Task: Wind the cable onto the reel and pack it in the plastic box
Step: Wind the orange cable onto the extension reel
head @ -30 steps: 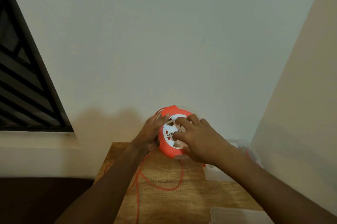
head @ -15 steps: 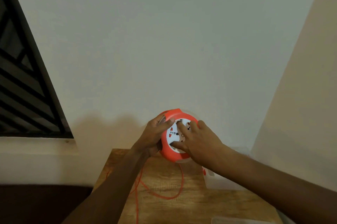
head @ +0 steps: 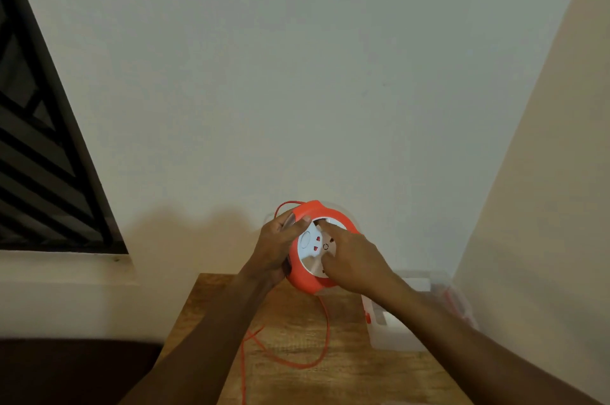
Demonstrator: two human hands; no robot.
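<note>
An orange round cable reel (head: 305, 284) with a white socket face is held up above the far end of the wooden table (head: 346, 375). My left hand (head: 275, 248) grips its left rim. My right hand (head: 351, 261) lies on the white face with fingers pressed into it. The orange cable (head: 325, 335) hangs from the reel, loops on the table and runs off the near edge. A clear plastic box (head: 396, 335) stands on the table to the right, partly hidden by my right forearm.
A plain wall rises right behind the table and a second wall closes in on the right. A dark barred window (head: 39, 153) fills the left side. Dark floor (head: 66, 371) lies left of the table.
The white face of the reel has turned under my right hand's fingers. The cable loop on the table has shifted slightly. The view has tilted up a little.
</note>
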